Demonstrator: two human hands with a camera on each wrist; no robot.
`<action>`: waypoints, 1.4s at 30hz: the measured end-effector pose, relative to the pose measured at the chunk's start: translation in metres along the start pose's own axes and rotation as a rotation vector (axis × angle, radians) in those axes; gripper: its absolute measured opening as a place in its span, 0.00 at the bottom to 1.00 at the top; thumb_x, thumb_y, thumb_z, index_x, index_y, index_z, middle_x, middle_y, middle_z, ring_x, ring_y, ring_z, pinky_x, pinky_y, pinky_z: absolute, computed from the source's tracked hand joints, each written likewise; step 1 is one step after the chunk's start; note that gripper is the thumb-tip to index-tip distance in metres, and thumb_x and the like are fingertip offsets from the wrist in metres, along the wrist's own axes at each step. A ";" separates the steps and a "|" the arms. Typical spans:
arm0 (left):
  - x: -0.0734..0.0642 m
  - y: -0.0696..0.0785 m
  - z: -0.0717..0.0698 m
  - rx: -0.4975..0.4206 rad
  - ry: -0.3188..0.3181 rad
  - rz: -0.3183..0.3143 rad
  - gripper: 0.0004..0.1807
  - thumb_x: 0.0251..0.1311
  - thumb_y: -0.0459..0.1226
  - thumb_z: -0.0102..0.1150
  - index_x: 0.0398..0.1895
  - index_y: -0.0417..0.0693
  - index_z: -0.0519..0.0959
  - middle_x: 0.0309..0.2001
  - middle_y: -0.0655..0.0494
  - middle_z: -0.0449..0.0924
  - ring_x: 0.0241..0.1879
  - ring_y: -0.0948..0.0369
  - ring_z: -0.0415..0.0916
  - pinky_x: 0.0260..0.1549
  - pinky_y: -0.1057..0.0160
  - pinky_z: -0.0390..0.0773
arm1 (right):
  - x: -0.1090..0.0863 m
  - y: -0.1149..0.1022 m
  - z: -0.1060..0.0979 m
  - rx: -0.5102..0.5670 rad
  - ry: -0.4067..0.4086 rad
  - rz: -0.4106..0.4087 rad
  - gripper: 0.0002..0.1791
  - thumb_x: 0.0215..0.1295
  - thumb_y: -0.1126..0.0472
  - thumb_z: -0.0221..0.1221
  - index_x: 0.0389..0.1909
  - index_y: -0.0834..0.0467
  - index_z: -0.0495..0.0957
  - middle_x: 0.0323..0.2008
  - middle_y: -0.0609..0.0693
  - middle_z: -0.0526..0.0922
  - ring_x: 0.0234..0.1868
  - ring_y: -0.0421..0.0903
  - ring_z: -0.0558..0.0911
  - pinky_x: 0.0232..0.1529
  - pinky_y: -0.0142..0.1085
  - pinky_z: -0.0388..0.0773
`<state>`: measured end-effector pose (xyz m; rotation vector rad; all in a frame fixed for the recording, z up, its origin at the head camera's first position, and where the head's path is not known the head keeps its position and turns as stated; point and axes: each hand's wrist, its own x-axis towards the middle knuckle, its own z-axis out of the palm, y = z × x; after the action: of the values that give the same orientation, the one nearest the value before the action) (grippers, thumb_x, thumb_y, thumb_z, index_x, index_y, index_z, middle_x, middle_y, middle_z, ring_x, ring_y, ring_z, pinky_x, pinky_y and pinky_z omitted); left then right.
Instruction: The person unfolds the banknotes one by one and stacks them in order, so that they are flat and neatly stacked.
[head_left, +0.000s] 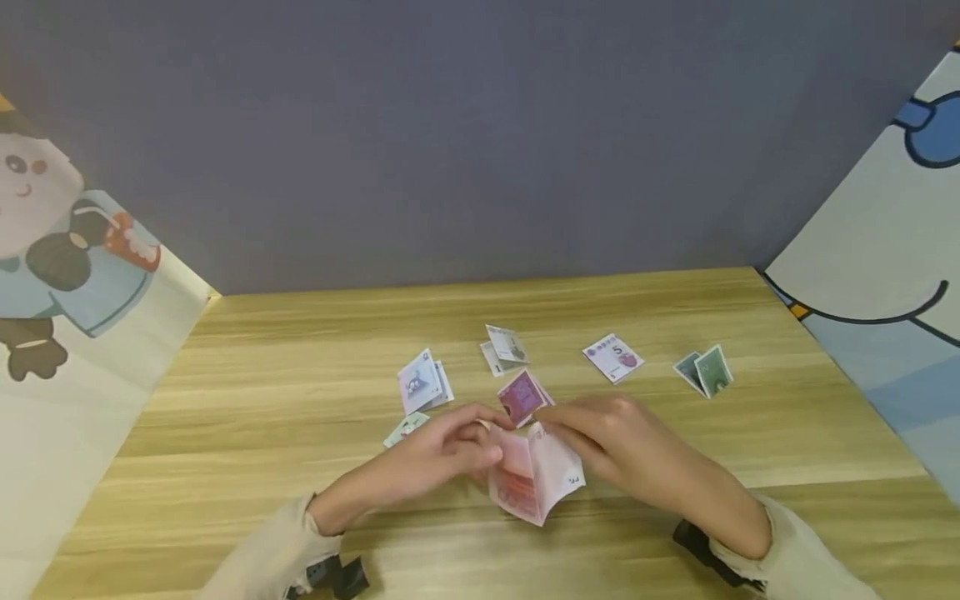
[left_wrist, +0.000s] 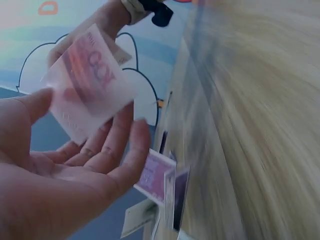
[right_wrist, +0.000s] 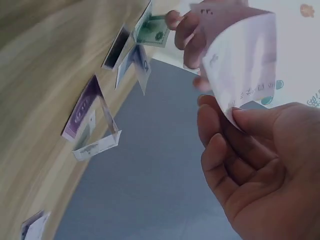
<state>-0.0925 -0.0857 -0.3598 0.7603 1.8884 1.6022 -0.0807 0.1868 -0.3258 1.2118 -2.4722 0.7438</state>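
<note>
A pink-red banknote (head_left: pixel 516 482), creased down its middle, is held up at the front centre of the table. My right hand (head_left: pixel 637 454) pinches its upper corner between thumb and fingers; the right wrist view shows that grip on the curled pale side (right_wrist: pixel 245 65). On the other side, my left hand (head_left: pixel 442 450) has its thumb at the note's edge and relaxed fingers behind it, the palm turned up in the left wrist view. Just beyond the hands stands a folded magenta banknote (head_left: pixel 522 398). A pale green note (head_left: pixel 407 427) lies partly hidden by the left hand.
Folded notes stand across the wooden table (head_left: pixel 262 467): a bluish one (head_left: pixel 420 383), a grey one (head_left: pixel 507 344), a purple-white five (head_left: pixel 615 358) and a dark green one (head_left: pixel 712 371). A grey panel (head_left: pixel 480 150) rises behind; cartoon-printed walls (head_left: pixel 75 225) flank both sides.
</note>
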 end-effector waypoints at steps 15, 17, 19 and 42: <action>-0.024 -0.009 -0.002 0.009 -0.029 -0.044 0.08 0.66 0.34 0.61 0.37 0.38 0.75 0.28 0.47 0.85 0.22 0.56 0.82 0.23 0.52 0.84 | -0.029 0.009 0.000 0.218 -0.189 0.192 0.09 0.70 0.65 0.59 0.46 0.55 0.85 0.38 0.42 0.87 0.27 0.28 0.76 0.28 0.25 0.78; -0.023 -0.011 -0.005 0.034 -0.044 -0.063 0.08 0.66 0.35 0.62 0.36 0.38 0.75 0.25 0.47 0.85 0.20 0.54 0.82 0.19 0.54 0.83 | -0.030 0.012 0.000 0.235 -0.201 0.187 0.09 0.71 0.65 0.59 0.45 0.54 0.85 0.37 0.41 0.87 0.27 0.28 0.76 0.28 0.25 0.78; -0.020 -0.014 -0.007 0.084 -0.054 -0.069 0.08 0.65 0.35 0.62 0.35 0.40 0.75 0.23 0.49 0.84 0.18 0.54 0.81 0.16 0.58 0.81 | -0.030 0.014 0.001 0.232 -0.213 0.172 0.08 0.71 0.65 0.59 0.45 0.55 0.85 0.37 0.41 0.87 0.29 0.28 0.77 0.29 0.26 0.79; 0.001 -0.031 -0.016 0.599 0.029 -0.093 0.11 0.60 0.38 0.68 0.24 0.54 0.76 0.17 0.65 0.70 0.18 0.70 0.65 0.19 0.70 0.70 | -0.026 0.045 0.030 0.207 -0.430 0.315 0.01 0.67 0.61 0.63 0.36 0.52 0.80 0.18 0.34 0.72 0.18 0.30 0.69 0.20 0.28 0.71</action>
<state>-0.1067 -0.1001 -0.3885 0.8668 2.4175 0.9898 -0.1014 0.2094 -0.3772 1.1621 -3.0555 0.9181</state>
